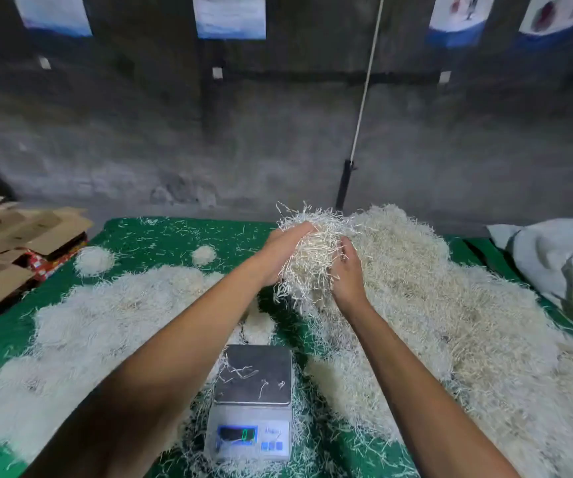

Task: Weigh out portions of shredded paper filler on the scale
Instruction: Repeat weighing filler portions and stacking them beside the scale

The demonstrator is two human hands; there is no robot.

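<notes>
- Here a clump of filler (312, 260) is held between both hands above the green bench (161, 236).
- The left hand (279, 257) and right hand (347, 274) have fingers curled round it.
- The scale (254, 401), nearer, carries only stray shreds.
- A large filler heap (450, 305) lies on the right.

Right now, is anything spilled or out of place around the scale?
Yes. Loose strands lie on the scale platform though both hands hold the handful above the big pile; more shreds litter the green cloth.
</notes>
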